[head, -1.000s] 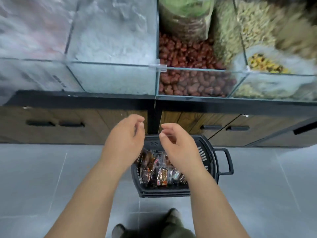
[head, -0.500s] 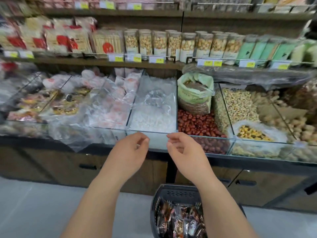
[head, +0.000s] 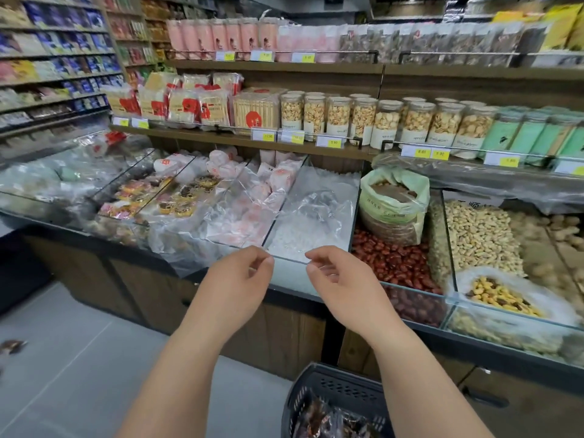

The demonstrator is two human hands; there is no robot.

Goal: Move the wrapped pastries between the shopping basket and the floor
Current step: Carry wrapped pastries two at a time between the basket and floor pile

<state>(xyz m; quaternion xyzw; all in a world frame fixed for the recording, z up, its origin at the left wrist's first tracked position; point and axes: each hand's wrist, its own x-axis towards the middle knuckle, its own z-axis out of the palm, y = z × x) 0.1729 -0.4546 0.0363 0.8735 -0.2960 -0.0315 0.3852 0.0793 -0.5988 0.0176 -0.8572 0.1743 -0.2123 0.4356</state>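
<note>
A black plastic shopping basket (head: 335, 392) stands on the floor at the bottom edge, partly cut off. Wrapped pastries (head: 319, 422) in dark red-brown wrappers lie inside it. My left hand (head: 235, 279) and my right hand (head: 343, 282) hang side by side in the air, well above the basket and in front of the glass counter edge. Both have loosely curled fingers and hold nothing. One small wrapped item (head: 11, 346) lies on the grey floor at the far left.
A bulk-food counter with glass bins (head: 309, 216) runs across in front of me, holding sweets, red dates, nuts and plastic-covered goods. Shelves of jars and packets (head: 347, 118) rise behind it. Grey tiled floor (head: 79, 374) lies at the lower left.
The view has tilted up from the floor and basket to the counter and shelves. Both hands stay raised, empty and close together. The basket has slid to the bottom edge of the view.
</note>
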